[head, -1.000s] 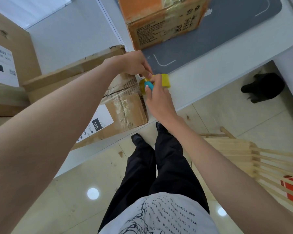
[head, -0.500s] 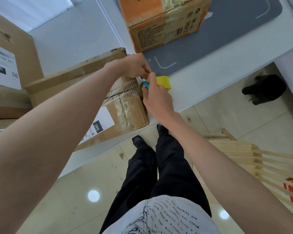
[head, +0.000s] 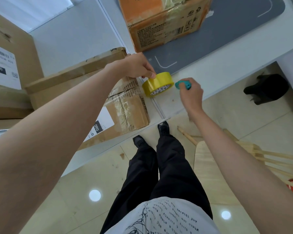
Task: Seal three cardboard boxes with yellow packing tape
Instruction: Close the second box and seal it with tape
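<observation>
Three boxes: a brown box (head: 125,105) lies just left of the roll, an orange box (head: 161,26) stands beyond on the grey mat (head: 235,31), and a larger box (head: 10,53) sits at far left; all rest on the white worktop (head: 218,71).
Tape: the yellow roll (head: 157,83) stands on edge on the worktop, near its front edge, touching or just beside the brown box's corner.
Left grip: the left hand (head: 135,66) pinches the roll's upper rim with its fingertips.
Right grip: the right hand (head: 191,93) is clenched round a teal cutter (head: 182,84), held just right of the roll and apart from it.
Risk, roll: held only at the rim, the roll may tip or roll off the front edge to the floor.
Risk, tape end: no free end shows; if it lies flat on the roll, time is lost finding it.
Risk, cutter: the blade's state cannot be told; worked close to the left fingertips, it could nick them.
Risk, seal: the brown box's worn surface may hold new tape poorly.
</observation>
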